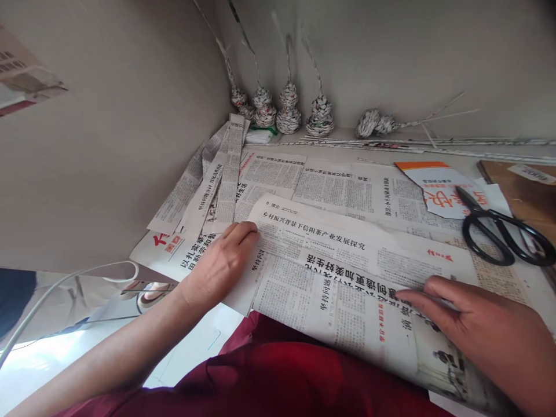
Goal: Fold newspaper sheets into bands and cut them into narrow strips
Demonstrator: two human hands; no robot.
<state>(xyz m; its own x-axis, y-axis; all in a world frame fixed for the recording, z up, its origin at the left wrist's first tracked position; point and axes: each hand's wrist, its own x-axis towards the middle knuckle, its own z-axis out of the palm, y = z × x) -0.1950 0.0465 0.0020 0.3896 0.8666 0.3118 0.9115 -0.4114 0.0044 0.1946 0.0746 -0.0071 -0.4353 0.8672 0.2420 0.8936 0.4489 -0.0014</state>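
Observation:
A folded newspaper sheet (304,289) lies across the table's front edge, with its lower part hanging toward my lap. My left hand (230,252) is closed on its left edge, the fingers curled over the paper. Farther right, my right hand (469,318) is closed on the same sheet, thumb lying along the paper and the other fingers bent; their tips are partly hidden. Under and behind it, more newspaper (347,179) covers the tabletop. Cut newspaper strips (228,174) overlap at the left.
Black-handled scissors (486,231) rest at the right on a torn orange-and-white paper (438,188), beside brown cardboard (521,185). Several woven paper gourds (289,110) stand along the back wall; another gourd (373,123) lies sideways. Thin paper rods (391,145) lie before them. A white cable (65,284) hangs left.

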